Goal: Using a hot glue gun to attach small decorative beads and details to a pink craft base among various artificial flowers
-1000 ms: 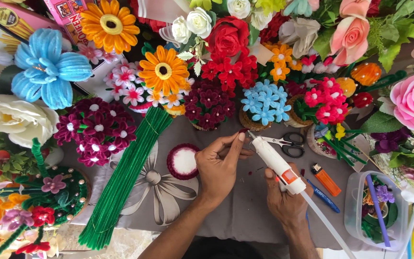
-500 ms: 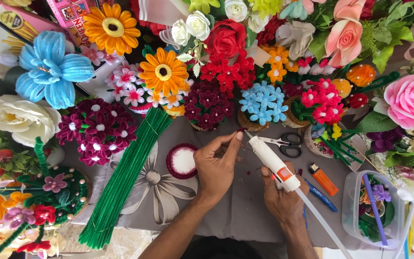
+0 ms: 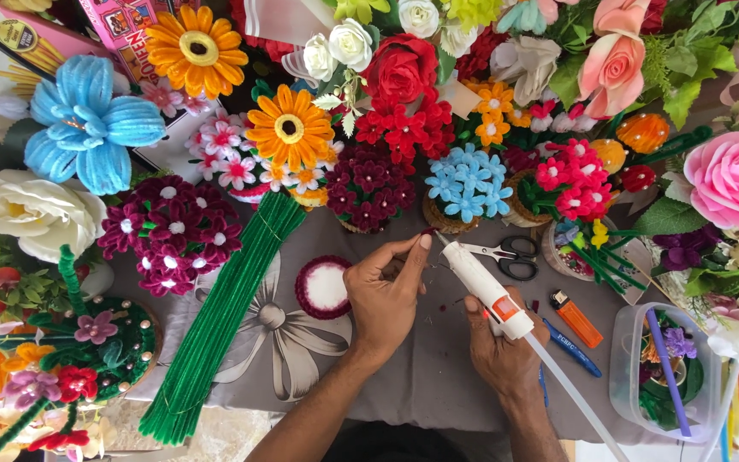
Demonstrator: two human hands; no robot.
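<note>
Glue gun (image 3: pixel 489 291), white, mid-tabletop, gripped in right hand (image 3: pixel 502 346), nozzle aimed at left hand's (image 3: pixel 384 295) pinched fingertips; what they pinch is too small to tell. Scissors (image 3: pixel 506 254) just behind, orange lighter (image 3: pixel 575 317) right, green pipe-cleaner bundle (image 3: pixel 215 329) left.

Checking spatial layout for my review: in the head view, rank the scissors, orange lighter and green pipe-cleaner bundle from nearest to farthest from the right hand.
1. Orange lighter, just right of the right hand.
2. Scissors, above the hand, by the flower pots.
3. Green pipe-cleaner bundle, far left, beyond the left hand.
</note>
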